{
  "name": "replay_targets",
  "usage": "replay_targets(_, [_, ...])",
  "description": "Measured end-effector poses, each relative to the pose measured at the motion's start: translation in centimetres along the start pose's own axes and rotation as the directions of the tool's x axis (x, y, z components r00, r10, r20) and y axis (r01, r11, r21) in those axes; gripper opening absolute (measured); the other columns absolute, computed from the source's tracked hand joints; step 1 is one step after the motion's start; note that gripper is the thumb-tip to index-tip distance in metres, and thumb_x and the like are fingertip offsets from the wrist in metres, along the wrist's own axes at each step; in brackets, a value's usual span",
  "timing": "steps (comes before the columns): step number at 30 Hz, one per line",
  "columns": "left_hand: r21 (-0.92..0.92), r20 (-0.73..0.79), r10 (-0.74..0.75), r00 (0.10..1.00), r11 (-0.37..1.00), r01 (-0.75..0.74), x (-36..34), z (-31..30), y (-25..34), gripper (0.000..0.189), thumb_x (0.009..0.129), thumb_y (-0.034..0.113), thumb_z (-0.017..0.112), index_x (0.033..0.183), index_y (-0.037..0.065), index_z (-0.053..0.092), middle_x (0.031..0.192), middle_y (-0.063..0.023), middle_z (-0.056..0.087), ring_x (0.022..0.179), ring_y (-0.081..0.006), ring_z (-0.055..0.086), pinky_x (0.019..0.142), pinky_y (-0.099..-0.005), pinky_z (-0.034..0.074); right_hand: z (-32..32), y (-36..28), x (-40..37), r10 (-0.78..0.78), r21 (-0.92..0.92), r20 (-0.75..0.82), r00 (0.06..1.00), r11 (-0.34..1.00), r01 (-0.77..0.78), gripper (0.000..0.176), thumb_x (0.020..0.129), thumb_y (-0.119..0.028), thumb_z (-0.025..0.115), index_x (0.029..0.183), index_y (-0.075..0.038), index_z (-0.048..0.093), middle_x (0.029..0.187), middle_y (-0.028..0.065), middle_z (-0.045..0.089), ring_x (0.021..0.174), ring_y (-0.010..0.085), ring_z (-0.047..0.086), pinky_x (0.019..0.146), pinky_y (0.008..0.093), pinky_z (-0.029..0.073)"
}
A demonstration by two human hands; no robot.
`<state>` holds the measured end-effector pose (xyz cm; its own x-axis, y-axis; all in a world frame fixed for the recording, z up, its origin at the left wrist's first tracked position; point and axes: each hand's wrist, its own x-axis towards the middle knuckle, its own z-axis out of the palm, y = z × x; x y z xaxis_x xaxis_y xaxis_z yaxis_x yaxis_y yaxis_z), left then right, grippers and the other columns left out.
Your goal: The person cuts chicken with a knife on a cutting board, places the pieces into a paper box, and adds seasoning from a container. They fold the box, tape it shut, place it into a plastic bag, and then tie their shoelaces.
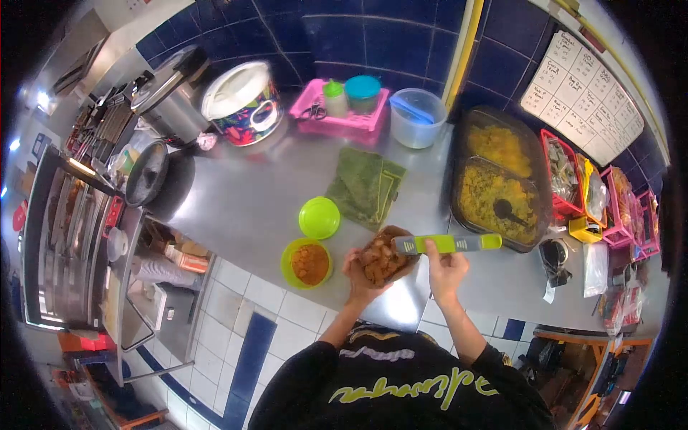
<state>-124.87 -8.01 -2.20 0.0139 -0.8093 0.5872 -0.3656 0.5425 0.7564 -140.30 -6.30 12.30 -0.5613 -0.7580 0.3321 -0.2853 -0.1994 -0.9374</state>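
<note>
Near edge of the desk (258,201): we hold a food bag (381,259) just above the steel, right of the green bowl (287,261).
Left hand (357,278): clamped under and around the bag, fingers closed on its base.
Right hand (446,269): closed on the green utensil (448,244), which lies across the bag's mouth.
Food bag: thin, soft film with brown chunks inside. We judge it light, floppy and likely slippery, so we support it from below, not by the rim.
Green utensil: looks stiff, best gripped mid-handle.
Far side: green lid (319,217), green cloth (365,188), rice tray (454,201).
</note>
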Motion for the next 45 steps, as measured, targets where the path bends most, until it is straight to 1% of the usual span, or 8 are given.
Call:
replay_targets(8, [0.182,0.007,-0.006,1.000,0.983,0.005,0.5,-0.7,1.0,0.112,0.041,0.022,0.088,0.126,0.001,0.019,0.123,-0.0181,0.027,0.118,-0.0341,0.031,0.100,-0.0438,0.031,-0.9,-0.1,-0.4,-0.194,-0.201,0.069,0.979,0.958,0.204,0.011,0.076,-0.004,0.071,0.083,0.003,0.066,0.069,0.0034,0.064,0.056,0.0064,0.050,0.048,0.0196,0.038])
replay_targets(10, [0.099,0.191,-0.014,0.982,0.995,-0.005,0.6,-1.0,0.3,0.111,0.041,0.023,0.088,0.127,0.001,0.021,0.124,-0.0176,0.027,0.119,-0.0339,0.029,0.101,-0.0439,0.029,-0.7,0.3,-0.1,-0.419,-0.162,0.011,0.908,0.895,0.415,0.011,0.075,-0.004,0.072,0.083,0.002,0.067,0.067,0.0038,0.064,0.056,0.0077,0.052,0.048,0.0218,0.038])
replay_targets(28, [0.195,0.139,-0.077,0.987,0.980,0.049,0.0,-0.8,1.0,0.108,0.043,0.022,0.088,0.125,0.001,0.020,0.122,-0.0164,0.028,0.115,-0.0332,0.035,0.097,-0.0450,0.030,-1.2,-1.3,-1.3,-0.359,-0.209,0.233,0.904,0.889,0.407,0.014,0.070,-0.004,0.073,0.082,-0.006,0.066,0.079,0.0087,0.067,0.066,0.0197,0.065,0.059,0.0254,0.051])
replay_targets(30, [-0.063,-0.122,0.101,0.987,0.992,-0.109,0.8,0.2,0.7,0.105,0.044,0.022,0.087,0.124,0.001,0.023,0.121,-0.0164,0.029,0.116,-0.0326,0.033,0.099,-0.0429,0.029,-1.1,-1.5,-1.0,-0.479,-0.170,0.226,0.848,0.838,0.518,0.012,0.072,0.001,0.071,0.082,0.000,0.065,0.080,0.0122,0.066,0.069,0.0202,0.065,0.062,0.0268,0.050])
replay_targets(31, [0.128,0.206,-0.215,0.955,0.973,0.192,0.6,-0.8,0.1,0.106,0.043,0.022,0.087,0.124,-0.001,0.023,0.122,-0.0167,0.028,0.118,-0.0324,0.029,0.101,-0.0411,0.027,-1.3,-1.6,-1.0,-0.515,-0.159,0.240,0.823,0.816,0.556,0.013,0.072,0.002,0.071,0.083,0.000,0.065,0.080,0.0118,0.066,0.068,0.0213,0.064,0.063,0.0271,0.050])
replay_targets(35, [0.207,0.197,-0.048,0.979,0.978,0.006,2.4,-0.5,0.0,0.108,0.042,0.020,0.087,0.125,-0.002,0.022,0.123,-0.0162,0.026,0.119,-0.0325,0.027,0.102,-0.0400,0.026,-0.9,-0.6,-0.6,-0.361,-0.177,0.250,0.899,0.895,0.409,0.014,0.072,0.002,0.070,0.084,0.001,0.064,0.080,0.0121,0.066,0.068,0.0220,0.064,0.064,0.0278,0.050])
replay_targets(42, [-0.123,-0.033,-0.022,0.999,0.992,0.018,1.8,-0.4,1.3,0.100,0.049,0.020,0.085,0.127,0.002,0.026,0.116,-0.0093,0.046,0.116,-0.0240,0.040,0.101,-0.0423,0.029,-0.6,1.4,-1.5,-0.381,-0.009,0.130,0.915,0.923,0.386,0.011,0.077,0.000,0.068,0.087,0.002,0.064,0.084,0.0107,0.065,0.074,0.0171,0.062,0.067,0.0277,0.050])
replay_targets(45, [-0.147,-0.136,0.023,0.990,0.988,-0.043,3.1,0.2,1.6,0.101,0.044,0.025,0.087,0.124,0.001,0.028,0.115,-0.0100,0.043,0.116,-0.0249,0.038,0.098,-0.0398,0.033,0.0,0.2,-0.4,0.296,0.346,-0.030,0.955,0.899,-0.268,0.016,0.087,-0.014,0.061,0.095,-0.001,0.059,0.087,0.0078,0.063,0.077,0.0163,0.062,0.072,0.0322,0.053])
